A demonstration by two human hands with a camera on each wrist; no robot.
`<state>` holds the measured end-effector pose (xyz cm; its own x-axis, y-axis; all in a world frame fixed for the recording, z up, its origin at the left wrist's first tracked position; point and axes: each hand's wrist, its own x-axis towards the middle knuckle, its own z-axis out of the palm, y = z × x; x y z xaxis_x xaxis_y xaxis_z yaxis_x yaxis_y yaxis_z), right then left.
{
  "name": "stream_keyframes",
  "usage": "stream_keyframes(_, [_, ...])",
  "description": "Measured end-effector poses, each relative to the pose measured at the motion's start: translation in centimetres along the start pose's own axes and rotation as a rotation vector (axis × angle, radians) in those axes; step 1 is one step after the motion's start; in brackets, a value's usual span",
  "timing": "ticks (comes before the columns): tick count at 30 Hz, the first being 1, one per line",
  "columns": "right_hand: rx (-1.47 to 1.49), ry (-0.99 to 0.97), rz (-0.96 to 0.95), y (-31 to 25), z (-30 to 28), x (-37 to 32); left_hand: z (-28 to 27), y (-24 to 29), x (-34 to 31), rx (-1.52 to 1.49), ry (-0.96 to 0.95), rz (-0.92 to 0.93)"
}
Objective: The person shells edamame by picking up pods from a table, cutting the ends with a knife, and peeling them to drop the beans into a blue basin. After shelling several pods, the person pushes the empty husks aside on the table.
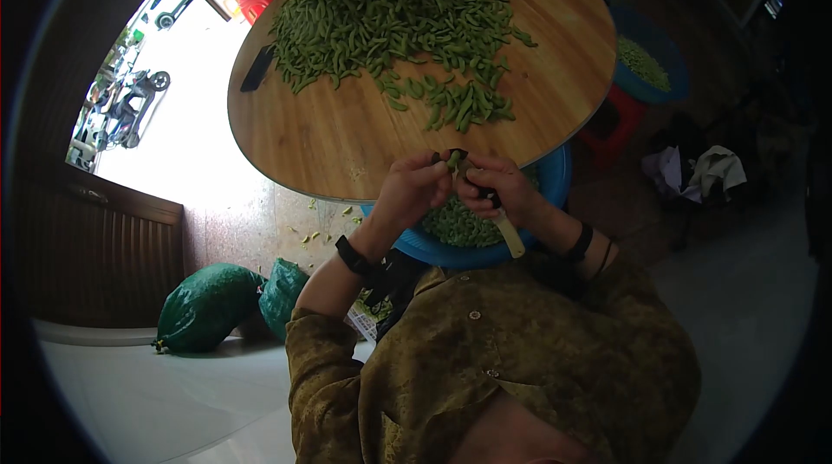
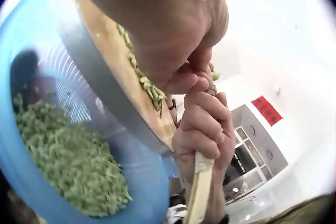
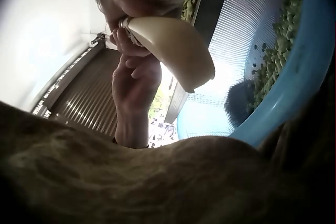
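Observation:
Both hands meet just over the near edge of a round wooden table [image 1: 338, 143]. The left hand [image 1: 414, 194] pinches a green pod [image 1: 454, 161] between thumb and fingers. Curled round a tool with a pale handle [image 1: 510, 234], the right hand [image 1: 504, 191] holds its upper end close to the pod. In the left wrist view the handle [image 2: 200, 190] hangs below the right hand [image 2: 203, 129]; the right wrist view shows its broad end [image 3: 176, 48]. The tool's working end is mostly hidden by fingers. Below the hands is a blue basin [image 1: 555, 182] with shelled beans [image 1: 464, 226].
A large heap of pods [image 1: 390, 13] covers the table's far side, with a dark flat object [image 1: 257, 69] at its left. Green sacks [image 1: 208, 304] lie on the floor at left. Another blue basin [image 1: 676, 65] with beans stands at right above a red stool [image 1: 617, 126].

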<state>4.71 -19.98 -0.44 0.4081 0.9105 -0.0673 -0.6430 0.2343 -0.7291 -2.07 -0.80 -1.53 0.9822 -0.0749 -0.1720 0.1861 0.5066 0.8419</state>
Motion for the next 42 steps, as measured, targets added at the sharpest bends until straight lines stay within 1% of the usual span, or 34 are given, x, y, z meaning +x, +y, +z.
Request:
stream_keyframes(1, [0.047,-0.053,0.030,0.3,-0.8,0.1,-0.1,0.1,0.0,-0.125,-0.097,-0.055])
stream_keyframes(2, [0.092,-0.107,0.059,0.3,-1.3,0.2,-0.2,0.0,0.1,-0.123,-0.096,-0.051])
stream_keyframes(3, [0.091,-0.112,0.060,0.3,-1.4,0.1,-0.1,-0.2,0.1,-0.219,-0.087,-0.113])
stream_keyframes(4, [0.155,-0.080,0.094,0.4,-1.4,-0.1,0.0,-0.5,0.1,-0.316,-0.075,-0.173])
stream_keyframes(5, [0.219,-0.055,0.131,0.5,-1.4,-0.1,0.1,-0.7,0.1,-0.312,-0.065,-0.161])
stream_keyframes(6, [0.216,-0.082,0.140,0.5,-1.4,0.0,0.3,-0.7,0.1,-0.240,-0.011,-0.164])
stream_keyframes(7, [0.271,-0.058,0.139,0.5,-1.5,0.0,0.4,-0.7,0.0,-0.166,0.053,-0.162])
stream_keyframes(8, [0.324,-0.039,0.146,0.8,-1.6,0.2,0.6,-0.9,-0.1,0.200,0.115,0.001])
stream_keyframes(9, [0.322,-0.082,0.169,1.1,-1.9,0.4,0.7,-1.2,0.1,0.568,0.185,0.152])
stream_keyframes(10, [0.367,-0.053,0.166,1.4,-2.3,0.2,0.5,-1.5,0.0,0.578,0.225,0.170])
stream_keyframes(11, [0.410,-0.017,0.159,1.6,-2.5,0.4,0.3,-1.8,0.1,0.994,0.219,0.543])
stream_keyframes(12, [0.404,-0.039,0.170,1.6,-2.3,0.6,0.4,-1.8,0.0,1.406,0.190,0.911])
stream_keyframes(13, [0.446,-0.056,0.175,1.5,-2.1,0.6,0.4,-1.7,-0.2,1.415,0.205,0.915])
stream_keyframes(15, [0.481,-0.078,0.176,1.4,-1.9,0.5,0.8,-1.4,-0.6,1.559,0.180,0.949])
stream_keyframes(17, [0.466,-0.068,0.168,1.5,-2.0,0.6,1.5,-0.9,-0.9,1.592,0.214,0.938])
stream_keyframes(19, [0.459,-0.092,0.149,1.6,-1.9,0.6,1.9,-0.6,-0.8,1.518,0.238,0.948])
stream_keyframes(21, [0.453,-0.112,0.131,1.6,-1.8,0.7,2.3,0.2,-0.9,1.515,0.239,0.973])
stream_keyframes(23, [0.538,-0.161,0.080,1.6,-1.6,0.6,2.9,1.1,-0.6,1.509,0.236,0.995])
stream_keyframes(24, [0.536,-0.158,0.081,1.4,-1.3,0.6,3.2,1.5,-0.2,1.362,0.234,1.031])
stream_keyframes(25, [0.466,-0.112,0.049,1.1,-0.9,0.6,3.6,1.7,-0.1,1.213,0.234,1.062])
stream_keyframes(26, [0.397,-0.065,0.017,0.7,-0.5,0.7,3.9,1.9,-0.3,1.209,0.238,1.060])
stream_keyframes(27, [0.399,-0.058,0.018,0.4,-0.1,0.8,4.3,2.1,-0.6,1.043,0.285,0.860])
stream_keyframes(28, [0.281,-0.001,0.013,0.0,0.4,0.8,4.5,2.1,-0.8,0.871,0.315,0.656])
stream_keyframes(29, [0.163,0.070,0.006,-0.4,0.8,0.4,4.1,1.7,-0.6,0.856,0.288,0.644])
stream_keyframes(30, [-0.068,0.141,-0.060,-0.6,1.5,0.0,2.9,1.3,-0.3,0.641,0.284,0.431])
stream_keyframes(31, [-0.062,0.182,-0.066,-0.5,1.3,-0.1,2.5,1.1,-0.4,0.428,0.275,0.208])
stream_keyframes(33, [-0.423,0.161,-0.029,-0.2,-0.1,-0.1,2.9,0.4,-0.7,0.618,0.354,0.175])
stream_keyframes(34, [-0.421,0.191,-0.028,-0.2,0.0,-0.1,3.1,0.3,-0.7,0.609,0.329,0.161])
stream_keyframes(36, [-0.903,0.279,-0.329,0.2,0.4,0.1,3.3,0.2,-0.9,0.821,0.414,0.207])
stream_keyframes(37, [-0.900,0.293,-0.327,0.5,0.2,0.0,2.8,-0.4,-0.8,0.821,0.401,0.200])
stream_keyframes(39, [-1.082,0.400,-0.484,0.8,-0.5,0.3,2.3,-1.5,-0.4,0.949,0.420,0.309])
stream_keyframes(40, [-1.085,0.401,-0.479,1.1,-0.7,0.4,2.6,-1.6,-0.5,0.944,0.419,0.307])
stream_keyframes(42, [-1.364,0.367,-0.766,1.5,-0.8,1.0,3.2,-1.2,-1.1,1.017,0.406,0.342])
